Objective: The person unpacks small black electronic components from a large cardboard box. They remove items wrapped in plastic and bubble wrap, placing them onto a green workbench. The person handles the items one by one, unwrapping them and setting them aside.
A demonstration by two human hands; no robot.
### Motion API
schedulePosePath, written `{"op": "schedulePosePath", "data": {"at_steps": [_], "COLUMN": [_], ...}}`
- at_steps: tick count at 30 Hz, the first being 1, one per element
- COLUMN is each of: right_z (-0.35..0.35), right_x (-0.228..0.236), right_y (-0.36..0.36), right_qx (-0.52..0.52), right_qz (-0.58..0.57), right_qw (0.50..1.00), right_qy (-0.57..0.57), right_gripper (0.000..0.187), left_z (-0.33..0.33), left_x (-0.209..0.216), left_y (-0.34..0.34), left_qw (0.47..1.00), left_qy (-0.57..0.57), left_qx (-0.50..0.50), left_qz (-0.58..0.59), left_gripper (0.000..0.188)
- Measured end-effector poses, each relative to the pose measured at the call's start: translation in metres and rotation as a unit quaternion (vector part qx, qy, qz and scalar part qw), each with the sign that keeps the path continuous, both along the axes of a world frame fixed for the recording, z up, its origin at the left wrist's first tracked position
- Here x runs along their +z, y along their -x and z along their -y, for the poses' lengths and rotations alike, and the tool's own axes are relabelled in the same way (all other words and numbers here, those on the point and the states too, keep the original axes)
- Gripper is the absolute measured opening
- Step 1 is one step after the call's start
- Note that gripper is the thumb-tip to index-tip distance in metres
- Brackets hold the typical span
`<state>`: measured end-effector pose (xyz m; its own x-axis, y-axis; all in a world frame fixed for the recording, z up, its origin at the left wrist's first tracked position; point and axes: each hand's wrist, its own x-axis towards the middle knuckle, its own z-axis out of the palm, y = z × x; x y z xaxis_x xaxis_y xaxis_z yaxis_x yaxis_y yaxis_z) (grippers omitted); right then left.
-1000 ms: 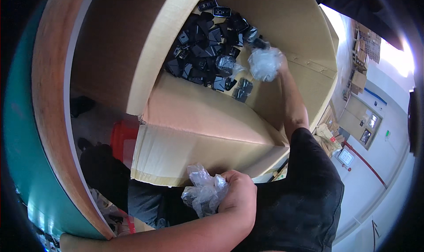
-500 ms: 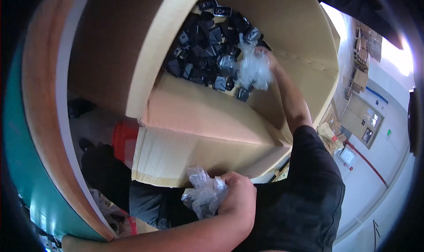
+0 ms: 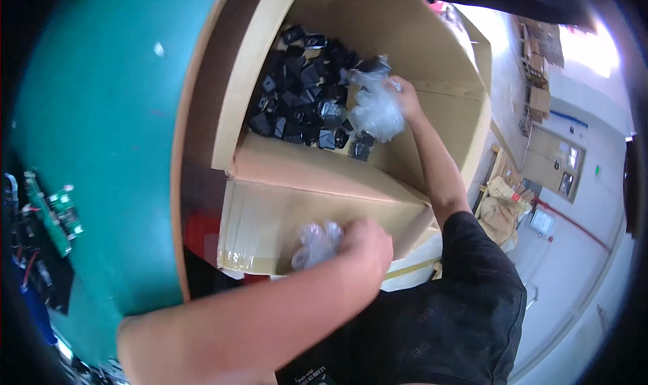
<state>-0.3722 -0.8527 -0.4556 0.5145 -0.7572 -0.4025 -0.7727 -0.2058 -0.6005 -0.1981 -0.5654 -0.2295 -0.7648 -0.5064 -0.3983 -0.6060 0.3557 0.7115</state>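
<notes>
A large open cardboard box stands before me, its near flap folded outward. Many small black plastic parts lie heaped inside, some wrapped in clear film. Reaching in at the box's right side, my right hand is closed on a bunch of clear plastic bags. A dark piece shows at the top of that bunch; whether it is inside a bag I cannot tell. Above the near flap, my left hand is closed on a crumpled clear plastic bag. Its fingers are partly hidden and slightly blurred.
A green-topped table with a brown edge runs along the left. Green circuit boards and cables lie at its far left. A red container sits below, between table and box. Brown paper sacks are on the floor at right.
My view has swung left, bringing more of the table in. My right hand has lifted its bags slightly, and a dark piece now shows at their top. My left hand has risen over the flap.
</notes>
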Motion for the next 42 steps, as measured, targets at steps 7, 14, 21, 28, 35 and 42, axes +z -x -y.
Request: {"op": "schedulePosePath", "data": {"at_steps": [7,14,21,28,35,42], "right_z": [-0.076,-0.154,-0.191,-0.208,-0.209,-0.209], "right_x": [0.155,0.228,0.223,0.212,0.223,0.211], "right_y": [0.042,0.032,0.005,-0.002,-0.005,0.005], "right_qx": [-0.154,-0.120,-0.052,-0.004,0.163,0.087], "right_qz": [0.157,0.170,0.151,0.124,0.094,0.105], "right_qw": [0.972,0.953,0.902,0.876,0.856,0.867], "right_qy": [0.085,0.222,0.402,0.466,0.481,0.480], "right_gripper": [0.017,0.011,0.016,0.018,0.021,0.015], "left_z": [0.052,0.070,0.062,0.078,0.081,0.083], "left_x": [0.004,0.023,0.033,0.045,0.019,0.018], "left_y": [-0.016,-0.027,-0.016,-0.032,-0.032,-0.031], "left_qw": [0.957,0.835,0.882,0.840,0.858,0.875], "left_qy": [0.190,0.288,0.161,0.161,0.276,0.259], "left_qx": [0.196,0.380,0.377,0.466,0.378,0.390], "left_qz": [-0.100,-0.274,-0.232,-0.227,-0.213,-0.121], "left_gripper": [0.013,0.048,0.056,0.036,0.041,0.018]}}
